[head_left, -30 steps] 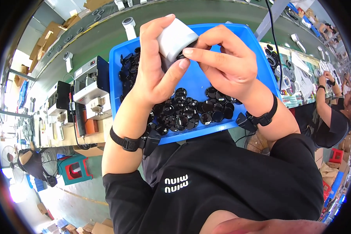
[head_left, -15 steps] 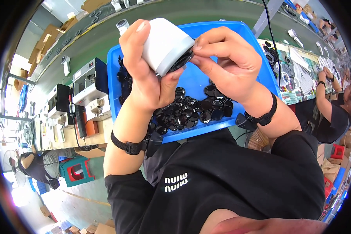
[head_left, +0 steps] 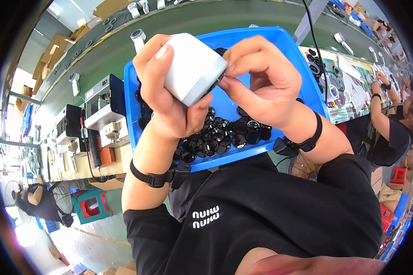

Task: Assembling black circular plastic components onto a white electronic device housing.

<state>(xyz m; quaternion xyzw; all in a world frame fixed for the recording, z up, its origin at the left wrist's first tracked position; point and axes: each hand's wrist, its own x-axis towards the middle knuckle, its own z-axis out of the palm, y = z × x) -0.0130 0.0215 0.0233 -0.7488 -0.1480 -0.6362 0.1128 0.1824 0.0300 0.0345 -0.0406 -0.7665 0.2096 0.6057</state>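
Observation:
My left hand is wrapped round a white, cup-shaped plastic housing with a pale grey rim, tilted so its open end points right and down. A black round part shows as a thin dark edge at that end. My right hand pinches there, thumb and forefinger closed at the black part's edge; its full shape is hidden by the housing and fingers. Below both hands stands a blue bin, holding many glossy black discs.
Behind the bin runs a green conveyor belt with white handheld parts. Box-shaped machines stand on the left bench. A black cable hangs beside a metal post at right. A co-worker's arm reaches over the right-hand bench.
The housing has moved slightly down and left and turned, so less of its black end shows. Both hands moved with it, keeping their hold.

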